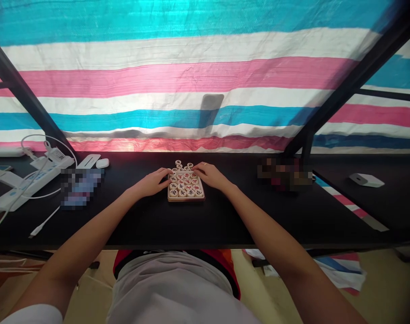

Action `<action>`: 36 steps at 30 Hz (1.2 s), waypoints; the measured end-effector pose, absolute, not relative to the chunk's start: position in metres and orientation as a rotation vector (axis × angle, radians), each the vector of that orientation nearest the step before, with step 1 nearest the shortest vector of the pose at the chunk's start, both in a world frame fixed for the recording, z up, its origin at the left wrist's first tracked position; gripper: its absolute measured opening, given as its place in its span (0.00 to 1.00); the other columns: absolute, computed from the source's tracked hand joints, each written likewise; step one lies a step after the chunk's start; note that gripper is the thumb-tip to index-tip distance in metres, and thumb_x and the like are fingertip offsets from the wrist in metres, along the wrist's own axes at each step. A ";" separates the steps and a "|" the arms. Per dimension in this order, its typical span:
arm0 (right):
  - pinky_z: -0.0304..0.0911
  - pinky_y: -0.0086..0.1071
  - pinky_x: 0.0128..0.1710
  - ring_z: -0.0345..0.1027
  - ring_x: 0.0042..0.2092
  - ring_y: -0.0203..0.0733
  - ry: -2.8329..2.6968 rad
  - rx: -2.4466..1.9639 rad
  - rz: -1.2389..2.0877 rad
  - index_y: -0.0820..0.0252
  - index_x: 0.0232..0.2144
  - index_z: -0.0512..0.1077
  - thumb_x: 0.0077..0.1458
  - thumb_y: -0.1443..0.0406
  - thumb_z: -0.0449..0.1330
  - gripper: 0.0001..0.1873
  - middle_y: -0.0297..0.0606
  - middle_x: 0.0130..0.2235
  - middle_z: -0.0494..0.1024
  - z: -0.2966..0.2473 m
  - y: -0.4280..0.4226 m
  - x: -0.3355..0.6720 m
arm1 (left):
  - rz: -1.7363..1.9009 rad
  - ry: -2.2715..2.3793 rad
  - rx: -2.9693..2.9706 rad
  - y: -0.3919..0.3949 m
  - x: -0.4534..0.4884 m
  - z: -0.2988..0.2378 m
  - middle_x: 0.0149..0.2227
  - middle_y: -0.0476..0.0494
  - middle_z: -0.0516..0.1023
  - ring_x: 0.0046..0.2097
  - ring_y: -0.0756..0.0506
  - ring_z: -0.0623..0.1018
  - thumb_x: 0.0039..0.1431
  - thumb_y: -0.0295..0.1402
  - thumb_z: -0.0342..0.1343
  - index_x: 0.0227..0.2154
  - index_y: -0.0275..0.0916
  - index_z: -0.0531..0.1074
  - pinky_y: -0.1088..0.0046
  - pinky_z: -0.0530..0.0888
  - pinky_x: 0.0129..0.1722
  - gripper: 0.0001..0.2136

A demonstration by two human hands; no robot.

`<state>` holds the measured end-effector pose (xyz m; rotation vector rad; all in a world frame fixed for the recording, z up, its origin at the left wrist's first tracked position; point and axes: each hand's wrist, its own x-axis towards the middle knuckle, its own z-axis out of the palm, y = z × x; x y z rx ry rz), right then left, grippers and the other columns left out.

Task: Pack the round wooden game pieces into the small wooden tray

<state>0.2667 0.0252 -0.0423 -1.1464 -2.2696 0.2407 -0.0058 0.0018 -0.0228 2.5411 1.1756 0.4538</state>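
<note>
Striped sheeting (178, 76) in turquoise, white and pink spans the background, behind a long black table (151, 229). Dark posts (32, 94) slant at both sides. The person, in a grey shirt (178, 288), faces the table with both arms stretched forward. To the left lies a white power strip (32, 182) tangled with cables; near it is a pixelated patch (81, 189), with another (286, 174) over to the right. A shallow square tray (186, 200) sits mid-table, ahead of the person. The left hand (153, 182) rests at its left edge, thumb and fingers slightly parted; the right hand (212, 175) bends over its far right corner, fingers close together. Whether either grips a piece cannot be told. Rows of round pieces (182, 193) fill the tray, black characters along the front and left, red ones elsewhere. Smallest, a few loose pieces (178, 162) cluster just beyond its far edge.
</note>
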 end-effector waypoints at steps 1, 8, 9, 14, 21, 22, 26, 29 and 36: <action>0.62 0.34 0.45 0.69 0.41 0.40 -2.281 -1.145 0.249 0.60 0.40 0.74 0.60 0.65 0.51 0.12 0.41 0.40 0.76 -0.042 0.025 0.266 | 0.457 1.182 2.534 0.002 -0.006 -0.023 0.51 0.43 0.69 0.47 0.43 0.73 0.62 0.44 0.43 0.49 0.43 0.63 0.65 0.69 0.49 0.17; 0.62 0.34 0.44 0.70 0.40 0.41 -2.294 -1.150 0.286 0.60 0.41 0.74 0.60 0.64 0.52 0.12 0.41 0.40 0.76 -0.044 0.026 0.267 | 0.462 1.146 2.533 0.003 -0.006 -0.022 0.49 0.44 0.69 0.48 0.43 0.73 0.62 0.44 0.44 0.37 0.42 0.66 0.64 0.68 0.51 0.12; 0.62 0.34 0.44 0.70 0.40 0.40 -2.296 -1.153 0.288 0.60 0.41 0.74 0.60 0.64 0.52 0.12 0.41 0.40 0.76 -0.044 0.026 0.267 | 0.462 1.142 2.533 0.003 -0.006 -0.022 0.49 0.44 0.69 0.48 0.43 0.73 0.62 0.44 0.44 0.37 0.42 0.67 0.64 0.68 0.51 0.12; 0.62 0.34 0.44 0.70 0.41 0.41 -2.307 -1.160 0.290 0.60 0.41 0.74 0.60 0.64 0.52 0.12 0.41 0.40 0.76 -0.044 0.027 0.268 | 0.451 1.119 2.547 0.003 -0.007 -0.020 0.50 0.44 0.68 0.49 0.43 0.72 0.63 0.44 0.43 0.40 0.42 0.69 0.65 0.67 0.53 0.14; 0.62 0.34 0.44 0.70 0.41 0.41 -2.314 -1.162 0.294 0.60 0.42 0.74 0.60 0.64 0.52 0.13 0.42 0.41 0.76 -0.045 0.028 0.268 | 0.366 1.135 2.578 0.006 -0.010 -0.024 0.57 0.46 0.62 0.53 0.43 0.70 0.64 0.47 0.40 0.50 0.49 0.71 0.67 0.63 0.56 0.20; 0.62 0.34 0.44 0.70 0.41 0.41 -2.315 -1.162 0.294 0.60 0.42 0.74 0.60 0.64 0.52 0.13 0.42 0.41 0.76 -0.045 0.028 0.268 | 0.359 1.138 2.579 0.006 -0.010 -0.024 0.57 0.47 0.61 0.54 0.43 0.70 0.64 0.48 0.40 0.50 0.50 0.71 0.68 0.63 0.57 0.20; 0.62 0.35 0.45 0.70 0.41 0.41 -2.318 -1.154 0.282 0.59 0.42 0.74 0.60 0.64 0.52 0.13 0.41 0.41 0.76 -0.045 0.028 0.269 | 0.343 1.157 2.571 0.003 -0.009 -0.021 0.58 0.48 0.61 0.55 0.43 0.69 0.64 0.49 0.39 0.52 0.51 0.69 0.68 0.62 0.57 0.21; 0.62 0.34 0.45 0.70 0.41 0.41 -2.318 -1.155 0.279 0.60 0.42 0.74 0.60 0.63 0.52 0.13 0.41 0.41 0.76 -0.045 0.028 0.269 | 0.373 1.165 2.560 0.001 -0.007 -0.020 0.57 0.46 0.63 0.55 0.43 0.69 0.64 0.50 0.38 0.58 0.49 0.62 0.68 0.63 0.57 0.23; 0.62 0.34 0.45 0.69 0.42 0.41 -2.312 -1.153 0.298 0.59 0.42 0.74 0.60 0.64 0.52 0.13 0.41 0.41 0.76 -0.045 0.027 0.269 | 0.375 1.162 2.571 0.000 -0.007 -0.019 0.57 0.45 0.63 0.55 0.42 0.69 0.64 0.50 0.39 0.61 0.48 0.56 0.68 0.64 0.56 0.25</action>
